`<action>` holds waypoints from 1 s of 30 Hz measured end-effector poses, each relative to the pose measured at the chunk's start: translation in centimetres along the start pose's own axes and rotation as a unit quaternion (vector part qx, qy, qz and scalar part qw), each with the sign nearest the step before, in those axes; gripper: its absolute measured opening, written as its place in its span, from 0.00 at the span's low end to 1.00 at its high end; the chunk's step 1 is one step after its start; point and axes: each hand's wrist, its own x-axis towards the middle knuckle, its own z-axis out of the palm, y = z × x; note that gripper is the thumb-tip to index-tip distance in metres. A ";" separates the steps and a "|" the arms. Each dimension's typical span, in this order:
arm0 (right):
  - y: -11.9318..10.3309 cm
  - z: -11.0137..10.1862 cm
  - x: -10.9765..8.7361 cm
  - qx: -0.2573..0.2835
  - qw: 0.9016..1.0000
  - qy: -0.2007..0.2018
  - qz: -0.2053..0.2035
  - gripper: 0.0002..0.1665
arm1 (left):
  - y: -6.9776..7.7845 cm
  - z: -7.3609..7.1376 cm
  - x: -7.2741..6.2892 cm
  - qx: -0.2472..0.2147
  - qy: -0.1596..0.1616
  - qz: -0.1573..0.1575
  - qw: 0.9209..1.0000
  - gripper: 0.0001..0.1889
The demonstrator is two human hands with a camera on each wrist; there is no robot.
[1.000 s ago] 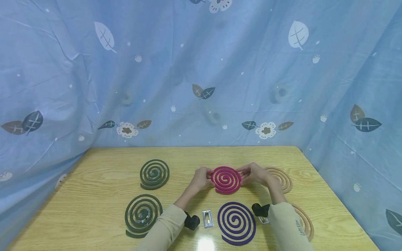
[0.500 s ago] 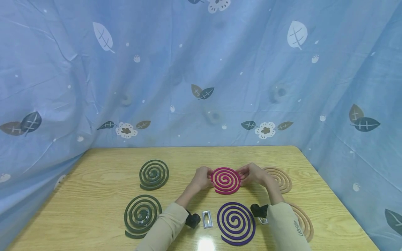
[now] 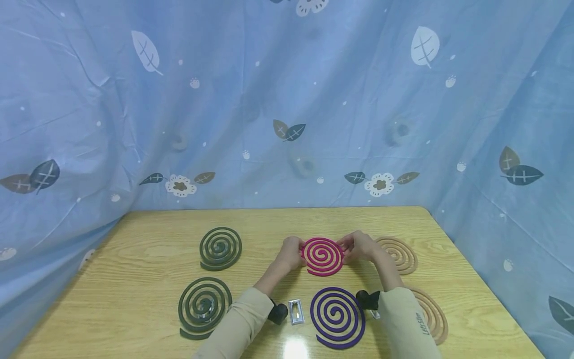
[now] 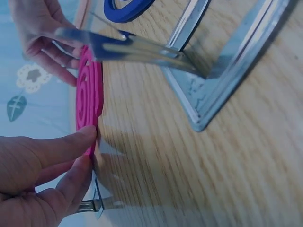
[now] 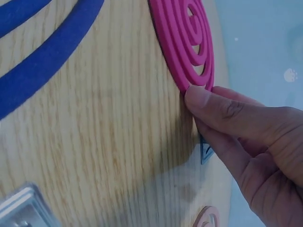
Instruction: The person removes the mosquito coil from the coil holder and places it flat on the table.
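A pink mosquito coil (image 3: pixel 322 257) is held level between both hands, close over the table. My left hand (image 3: pixel 290 253) pinches its left edge; in the left wrist view the thumb of that left hand (image 4: pixel 52 165) lies on top with a finger below. On the opposite edge, my right hand (image 3: pixel 360 246) pinches the rim. The right wrist view shows the right hand's thumb (image 5: pixel 199 98) over the pink coil (image 5: pixel 173 47). Beneath the coil, a metal stand (image 5: pixel 206 150) partly shows. Nearer me lies a purple mosquito coil (image 3: pixel 338 319).
Two dark green coils (image 3: pixel 220 248) lie to the left, one behind the other. Two tan coils (image 3: pixel 396 255) lie at the right, partly behind my right arm. A metal coil stand (image 3: pixel 296 312) with a raised prong sits left of the purple coil. A blue curtain (image 3: pixel 251 99) hangs behind.
The right hand's fingers have drawn in slightly at the pink coil's edge. Coil and left hand stay nearly in place.
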 end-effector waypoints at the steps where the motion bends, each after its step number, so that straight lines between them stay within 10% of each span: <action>1: 0.0 0.0 0.1 -0.006 1.000 0.000 -0.004 0.25 | -0.1 0.0 0.0 0.006 0.002 0.003 1.000 0.22; 7: 0.3 -0.4 -0.7 -0.004 0.999 0.010 -0.047 0.27 | -0.3 -0.4 -0.4 0.013 0.003 0.028 1.000 0.25; 15: 0.5 -0.9 -3.4 0.172 0.976 0.052 -0.120 0.29 | 0.4 -3.1 -1.9 -0.126 -0.013 0.085 0.988 0.22; 23: -0.7 1.2 -6.4 0.250 0.945 0.133 -0.163 0.27 | -0.1 -5.9 -5.0 -0.221 -0.038 0.141 0.964 0.16; 30: -2.6 3.8 -8.5 0.298 0.931 0.138 -0.156 0.26 | -1.7 -8.9 -8.6 -0.233 -0.026 0.125 0.964 0.15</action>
